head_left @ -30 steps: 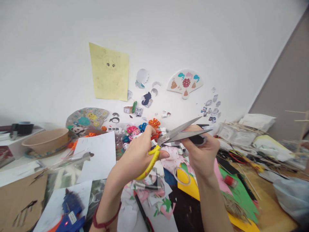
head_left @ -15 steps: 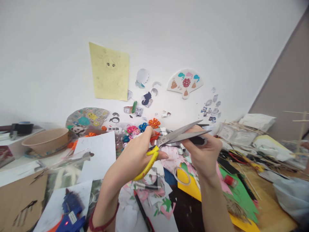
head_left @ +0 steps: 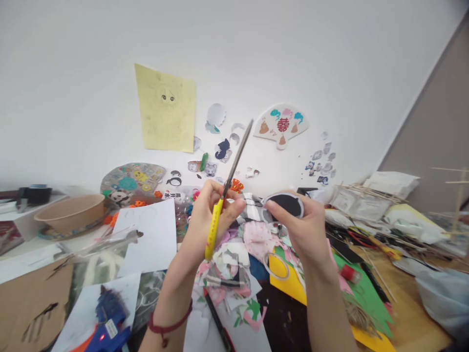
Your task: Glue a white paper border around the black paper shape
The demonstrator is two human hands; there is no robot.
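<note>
My left hand [head_left: 205, 215] is closed around a pair of scissors [head_left: 215, 226] with yellow handles. Their blades point up and lean right, pressed together or seen edge-on. Between the thumb and fingers of my right hand [head_left: 309, 225] is a flat black oval piece [head_left: 289, 204] with a pale rim. The fingers behind the piece are mostly hidden. The scissors and the oval are apart. Below the hands lie pink spotted fabric [head_left: 258, 237], a roll of tape [head_left: 275, 267] and paper scraps [head_left: 252, 313].
A blue glue gun [head_left: 110, 318] with a red light lies front left, near brown cardboard [head_left: 34, 303]. A tan bowl [head_left: 69, 212] stands farther back. Green paper [head_left: 366, 288] and a red-capped bottle [head_left: 350, 275] are at right. Stickers and a yellow drawing [head_left: 164, 112] hang on the wall.
The scissors have swung from pointing right with spread blades to pointing up, away from the oval piece. My right hand has turned and lowered slightly, showing the oval's black face.
</note>
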